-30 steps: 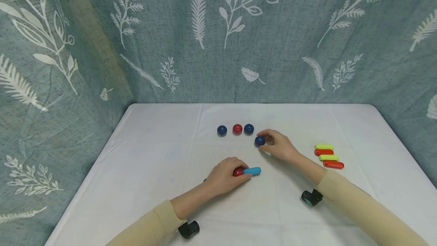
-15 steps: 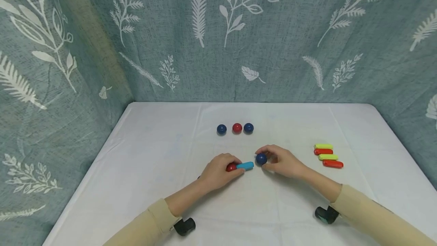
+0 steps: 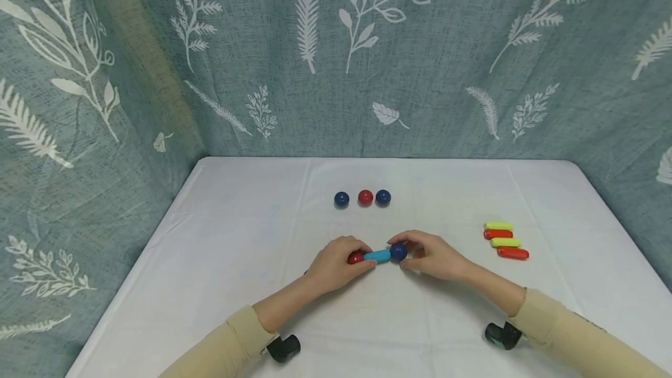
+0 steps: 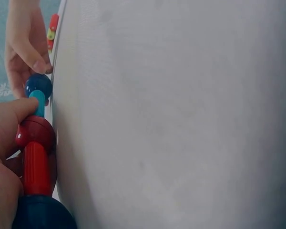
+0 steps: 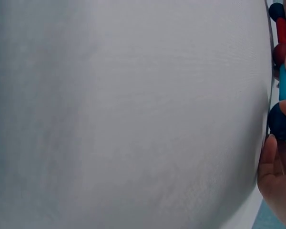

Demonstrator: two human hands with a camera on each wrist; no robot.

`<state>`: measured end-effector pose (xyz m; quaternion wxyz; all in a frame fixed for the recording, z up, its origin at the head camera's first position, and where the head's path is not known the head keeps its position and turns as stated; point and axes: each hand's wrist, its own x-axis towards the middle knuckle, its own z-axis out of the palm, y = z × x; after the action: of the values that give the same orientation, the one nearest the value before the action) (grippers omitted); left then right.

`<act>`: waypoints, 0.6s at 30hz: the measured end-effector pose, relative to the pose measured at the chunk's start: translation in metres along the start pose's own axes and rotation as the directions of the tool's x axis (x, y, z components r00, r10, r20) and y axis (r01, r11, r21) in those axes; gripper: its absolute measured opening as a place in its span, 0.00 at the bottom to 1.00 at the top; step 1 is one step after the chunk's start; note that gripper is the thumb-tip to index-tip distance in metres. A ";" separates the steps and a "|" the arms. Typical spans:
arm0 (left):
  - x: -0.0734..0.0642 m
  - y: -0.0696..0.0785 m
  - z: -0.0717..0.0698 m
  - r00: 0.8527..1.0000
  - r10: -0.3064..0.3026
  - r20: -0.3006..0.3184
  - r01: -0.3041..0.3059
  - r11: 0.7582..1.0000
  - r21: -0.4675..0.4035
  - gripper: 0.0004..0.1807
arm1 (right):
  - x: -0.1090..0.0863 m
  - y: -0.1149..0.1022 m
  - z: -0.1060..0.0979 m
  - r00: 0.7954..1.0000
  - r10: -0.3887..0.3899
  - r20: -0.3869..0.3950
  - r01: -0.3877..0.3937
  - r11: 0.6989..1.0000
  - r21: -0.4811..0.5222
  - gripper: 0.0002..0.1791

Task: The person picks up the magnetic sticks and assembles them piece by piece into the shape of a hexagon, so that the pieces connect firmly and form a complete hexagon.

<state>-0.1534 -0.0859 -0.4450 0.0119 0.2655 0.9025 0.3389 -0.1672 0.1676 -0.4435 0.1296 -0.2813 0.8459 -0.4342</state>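
My left hand (image 3: 338,264) grips a joined chain of balls and rods. In the left wrist view the chain runs from a dark blue ball (image 4: 43,213) through a red rod (image 4: 36,167) and a red ball (image 4: 35,133) to a light blue rod (image 4: 37,102). The thumb and fingers close around the red ball and the start of the light blue rod. My right hand (image 3: 433,256) pinches another dark blue ball (image 3: 398,251) between thumb and fingers, right at the free end of the light blue rod. The palm hides the chain's near end in the head view.
Behind the hands, a blue ball (image 3: 342,200), a red ball (image 3: 365,198) and another blue ball (image 3: 383,198) lie in a row. To the right are yellow rods (image 3: 498,226) and red rods (image 3: 513,253), side by side on the white tablecloth (image 3: 252,220). A patterned curtain hangs behind.
The right hand has brought its blue ball from near the back row toward the front, then left against the light blue rod's end. The left hand has shifted slightly left with the chain.
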 end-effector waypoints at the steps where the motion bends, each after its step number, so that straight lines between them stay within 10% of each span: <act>1: 0.000 0.000 0.000 1.000 0.001 0.000 -0.001 1.000 -0.001 0.10 | 0.000 0.000 0.000 1.000 0.000 0.003 0.000 1.000 -0.001 0.22; 18: 0.008 0.010 0.003 1.000 0.018 0.010 -0.019 0.996 0.093 0.15 | -0.004 -0.001 -0.002 0.997 0.081 -0.009 -0.081 0.996 0.026 0.25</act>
<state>-0.1546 -0.0735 -0.4397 0.0004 0.2757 0.9147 0.2955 -0.1647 0.1707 -0.4417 0.1465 -0.2429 0.8517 -0.4406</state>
